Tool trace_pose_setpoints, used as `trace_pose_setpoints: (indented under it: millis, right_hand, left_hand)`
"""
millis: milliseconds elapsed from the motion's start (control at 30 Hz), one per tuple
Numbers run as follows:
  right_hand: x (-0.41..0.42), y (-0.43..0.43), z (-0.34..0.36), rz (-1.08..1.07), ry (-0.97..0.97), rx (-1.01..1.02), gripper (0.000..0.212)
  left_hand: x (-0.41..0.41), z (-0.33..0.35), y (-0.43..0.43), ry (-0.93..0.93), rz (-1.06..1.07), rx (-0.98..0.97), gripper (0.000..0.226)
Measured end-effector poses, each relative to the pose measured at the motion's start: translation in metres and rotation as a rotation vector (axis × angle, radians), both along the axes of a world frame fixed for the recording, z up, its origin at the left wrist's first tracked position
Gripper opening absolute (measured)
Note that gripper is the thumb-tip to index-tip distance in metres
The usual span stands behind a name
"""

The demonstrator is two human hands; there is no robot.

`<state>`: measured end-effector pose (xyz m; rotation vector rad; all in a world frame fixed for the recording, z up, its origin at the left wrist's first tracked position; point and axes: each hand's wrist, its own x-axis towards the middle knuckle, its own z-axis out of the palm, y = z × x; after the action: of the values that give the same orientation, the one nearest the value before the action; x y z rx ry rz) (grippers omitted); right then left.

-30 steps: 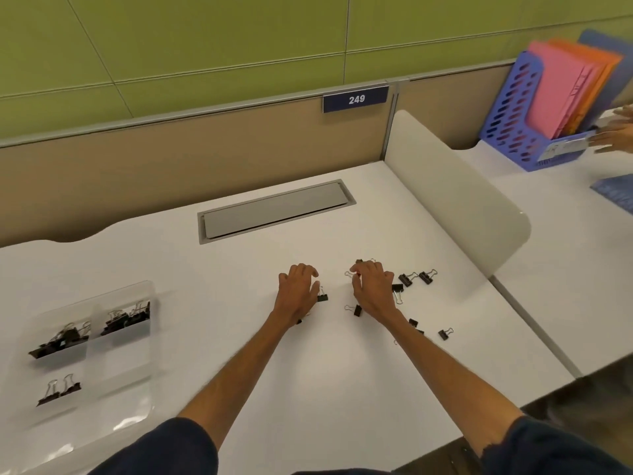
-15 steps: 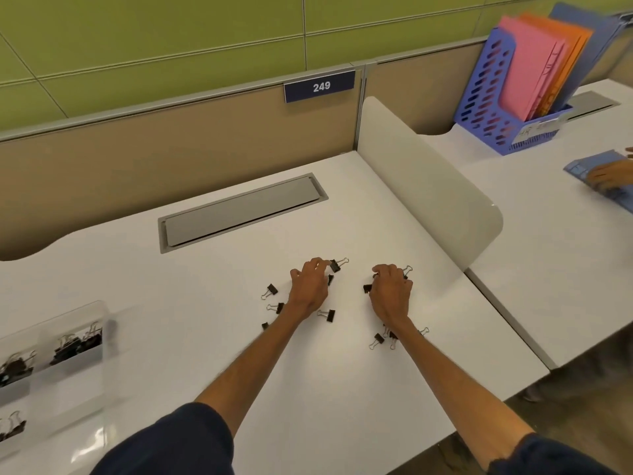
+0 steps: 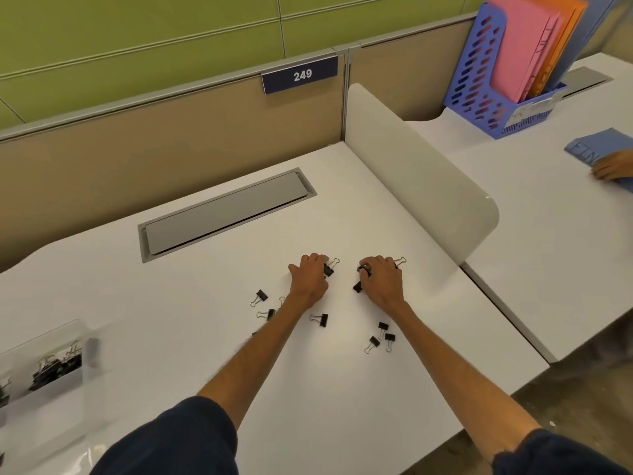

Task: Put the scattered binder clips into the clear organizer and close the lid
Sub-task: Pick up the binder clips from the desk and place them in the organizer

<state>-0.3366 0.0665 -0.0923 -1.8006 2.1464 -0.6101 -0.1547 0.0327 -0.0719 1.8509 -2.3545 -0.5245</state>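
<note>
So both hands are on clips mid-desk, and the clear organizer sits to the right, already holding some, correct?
No: the head view shows the clear organizer at the far left, not the right. The rest holds.

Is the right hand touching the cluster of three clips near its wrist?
Apart. The head view shows bare white desk between the right hand and the three clips, which lie nearer the person than its wrist.

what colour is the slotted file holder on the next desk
Blue, leaning towards periwinkle. The file holder shows best at the top right of the head view.
</note>
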Motion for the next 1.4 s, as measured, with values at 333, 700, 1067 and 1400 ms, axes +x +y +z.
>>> trace_pose_setpoints:
  millis: [333,700,1067,1400]
  right_hand:
    - [0.027,-0.001,-0.002,0.084,0.030,-0.011,0.028]
    - [0.031,0.007,0.002,0.201,-0.016,0.039,0.031]
    - [0.045,0.013,0.012,0.247,0.007,-0.016,0.037]
    - [0.087,0.012,0.038,0.358,-0.199,-0.131,0.037]
  left_hand:
    - [0.010,0.003,0.001,0.091,-0.010,-0.073,0.050]
    - [0.005,0.002,0.000,0.013,-0.049,-0.019,0.022]
    - [0.027,0.009,0.015,0.084,-0.052,-0.055,0.033]
    - [0.075,0.028,0.040,0.129,-0.034,-0.174,0.023]
